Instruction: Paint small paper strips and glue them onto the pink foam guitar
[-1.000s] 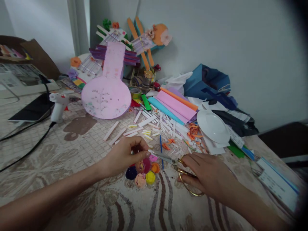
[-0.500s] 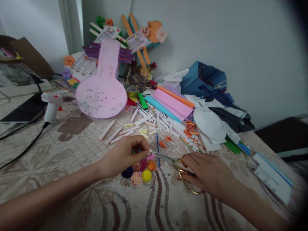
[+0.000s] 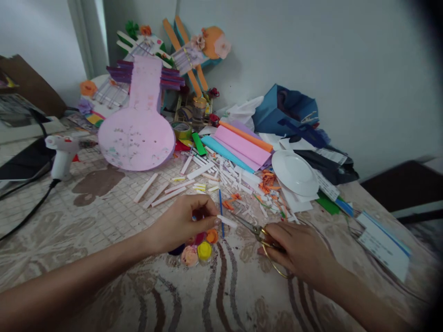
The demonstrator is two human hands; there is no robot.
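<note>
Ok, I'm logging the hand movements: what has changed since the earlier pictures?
The scissors have drawn back rightward from the left hand, and the white strip it pinches now shows plainly. The view has shifted, so the surroundings appear further left. The right hand still holds the scissors; the glue gun and white plate lie as before.

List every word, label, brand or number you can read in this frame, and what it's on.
No text can be read.
White packet with a blue edge, right: printed lines, too blurred.
White label beside the plate: print too small.
Label on the dark bag: too blurred.
Scissors and held white strip: no lettering visible.
</note>
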